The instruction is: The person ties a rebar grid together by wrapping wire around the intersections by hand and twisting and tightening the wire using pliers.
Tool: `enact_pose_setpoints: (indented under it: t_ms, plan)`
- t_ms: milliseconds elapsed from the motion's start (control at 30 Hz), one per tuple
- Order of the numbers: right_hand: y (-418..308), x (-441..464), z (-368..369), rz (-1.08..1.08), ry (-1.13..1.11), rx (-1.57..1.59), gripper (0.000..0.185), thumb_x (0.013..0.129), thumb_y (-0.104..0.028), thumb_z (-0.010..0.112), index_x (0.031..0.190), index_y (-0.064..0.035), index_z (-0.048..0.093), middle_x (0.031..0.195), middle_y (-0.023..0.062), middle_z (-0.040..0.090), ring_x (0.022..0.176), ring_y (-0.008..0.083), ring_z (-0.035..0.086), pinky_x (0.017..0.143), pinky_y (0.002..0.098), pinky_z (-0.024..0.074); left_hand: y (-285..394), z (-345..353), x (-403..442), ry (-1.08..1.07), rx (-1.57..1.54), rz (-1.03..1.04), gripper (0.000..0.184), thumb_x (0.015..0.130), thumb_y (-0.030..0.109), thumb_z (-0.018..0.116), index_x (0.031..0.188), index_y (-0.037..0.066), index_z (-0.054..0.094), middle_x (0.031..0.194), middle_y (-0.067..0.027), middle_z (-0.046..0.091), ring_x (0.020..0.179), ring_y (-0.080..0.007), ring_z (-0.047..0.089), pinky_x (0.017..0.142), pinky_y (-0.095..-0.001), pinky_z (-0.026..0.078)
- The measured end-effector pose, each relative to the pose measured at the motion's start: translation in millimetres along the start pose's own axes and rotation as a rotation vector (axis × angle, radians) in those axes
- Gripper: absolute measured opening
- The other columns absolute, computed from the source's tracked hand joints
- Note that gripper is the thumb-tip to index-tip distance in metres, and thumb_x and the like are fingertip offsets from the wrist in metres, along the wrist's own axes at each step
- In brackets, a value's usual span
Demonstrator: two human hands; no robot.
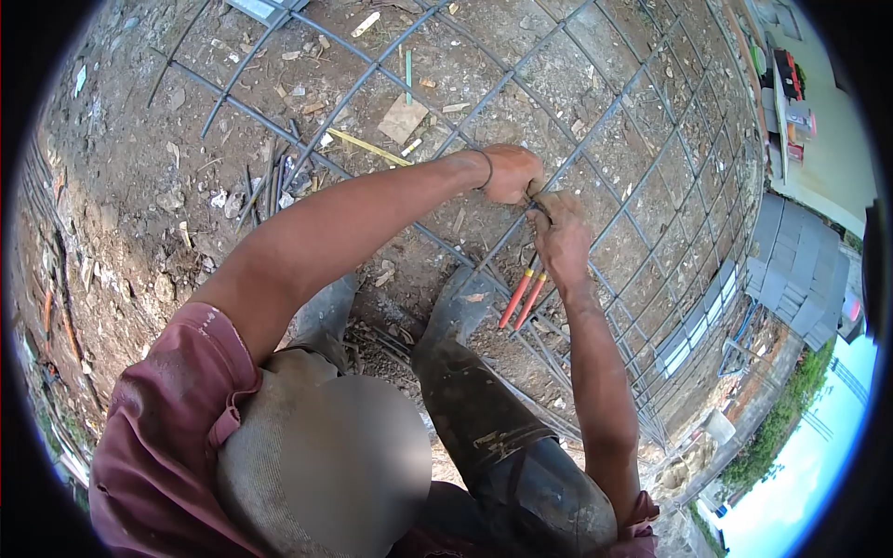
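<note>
My left hand [512, 174], with a dark band at its wrist, is closed at a crossing of the steel bar grid [510, 74]. Against its fingertips are the curled fingers of my right hand [563, 237], at the same crossing. What either hand pinches is too small and hidden to make out. Pliers with red handles [523, 298] and yellow collars hang below my right hand, handles downward; their upper end is partly hidden by that hand, and whether it grips them is unclear.
Rubble ground [372, 251] lies beneath the grid, with a flat wood piece [403, 119] and a yellow strip [370, 147]. Muddy boots [460, 307] stand below the hands. Loose bars [270, 181] are at left; grey sheets [791, 265] and a wall are at right.
</note>
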State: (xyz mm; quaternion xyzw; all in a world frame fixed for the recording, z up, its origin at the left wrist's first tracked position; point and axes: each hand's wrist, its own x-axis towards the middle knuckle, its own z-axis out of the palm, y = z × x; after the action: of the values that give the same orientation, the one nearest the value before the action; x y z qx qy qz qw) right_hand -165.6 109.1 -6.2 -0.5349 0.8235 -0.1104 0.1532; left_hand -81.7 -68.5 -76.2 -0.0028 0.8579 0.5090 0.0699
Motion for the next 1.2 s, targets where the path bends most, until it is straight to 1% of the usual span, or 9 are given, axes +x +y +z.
enact_pose_setpoints:
  t_ms: [467,533,667,733,867,967,1067,1133,1200]
  plan:
    - [11,-4,3,-0.282,0.073,-0.071,0.025,0.084,0.002,0.063,0.108,-0.0035,0.064,0.091,0.0148,0.059,0.093,0.0363,0.06,0.081,0.0461,0.0512,-11,6,7,0.009,-0.029,0.032,0.021,0.074,0.001,0.071,0.094,0.007,0.075,0.094,-0.0137,0.074,0.095,-0.0332,0.071,0.082,-0.0438,0.055]
    - [5,-12,-8,-0.02,0.057,0.22,0.033,0.087,0.002,0.065,0.12,-0.0004,0.062,0.097,0.0168,0.064,0.094,0.0352,0.064,0.082,0.0451,0.0531,-10,5,7,0.023,-0.039,0.017,0.022,0.074,0.001,0.07,0.094,0.008,0.074,0.094,-0.0124,0.074,0.094,-0.0337,0.071,0.081,-0.0439,0.055]
    - [13,-30,-25,0.1,0.118,0.142,0.041,0.089,0.0,0.068,0.129,0.0016,0.059,0.103,0.0184,0.067,0.095,0.0342,0.067,0.083,0.0444,0.0543,-4,2,4,-0.032,-0.022,-0.008,0.018,0.077,0.003,0.073,0.094,0.009,0.072,0.094,-0.0115,0.073,0.093,-0.0339,0.071,0.081,-0.0453,0.054]
    - [7,-47,-23,0.372,0.224,0.283,0.043,0.088,-0.003,0.072,0.128,0.0007,0.059,0.099,0.0178,0.068,0.092,0.0329,0.067,0.085,0.0453,0.0536,-3,7,-1,0.031,0.069,0.037,0.015,0.084,0.012,0.074,0.097,0.009,0.069,0.097,-0.0129,0.073,0.091,-0.0353,0.071,0.08,-0.0478,0.053]
    - [-13,-89,-6,0.48,0.219,0.067,0.055,0.085,-0.011,0.078,0.135,-0.0011,0.057,0.109,0.0201,0.07,0.094,0.0326,0.069,0.087,0.0431,0.055,4,20,-11,0.064,0.317,-0.005,0.021,0.093,0.025,0.069,0.107,0.011,0.065,0.099,-0.0142,0.072,0.09,-0.037,0.071,0.08,-0.0503,0.052]
    - [-23,-111,8,0.436,0.086,0.089,0.083,0.083,-0.011,0.079,0.149,0.0086,0.033,0.129,0.035,0.054,0.112,0.0515,0.056,0.097,0.0541,0.0469,-7,36,-8,0.123,0.444,0.0,0.026,0.097,0.032,0.062,0.112,0.01,0.061,0.098,-0.0149,0.072,0.089,-0.038,0.07,0.079,-0.051,0.052]
    - [-18,-122,30,0.504,0.045,0.161,0.091,0.083,-0.011,0.079,0.152,0.0102,0.024,0.134,0.0391,0.051,0.118,0.0541,0.055,0.099,0.0534,0.0468,-16,39,-7,0.158,0.483,0.099,0.029,0.096,0.034,0.061,0.113,0.01,0.059,0.095,-0.0146,0.071,0.088,-0.0378,0.07,0.077,-0.0508,0.053]
    - [-13,-121,41,0.415,0.183,0.087,0.091,0.083,-0.018,0.081,0.149,0.0138,0.027,0.12,0.039,0.059,0.101,0.0519,0.064,0.09,0.0545,0.0499,-15,39,-8,0.2,0.467,0.113,0.026,0.095,0.032,0.063,0.109,0.01,0.06,0.093,-0.0145,0.07,0.087,-0.0381,0.069,0.075,-0.0505,0.054]
    - [-10,-119,41,0.58,0.023,0.166,0.095,0.087,-0.021,0.077,0.154,0.0111,0.017,0.131,0.0409,0.054,0.11,0.0536,0.062,0.093,0.0549,0.0509,-12,37,-8,0.206,0.47,0.13,0.025,0.095,0.031,0.063,0.107,0.01,0.061,0.091,-0.0144,0.069,0.086,-0.0385,0.069,0.075,-0.0505,0.054]
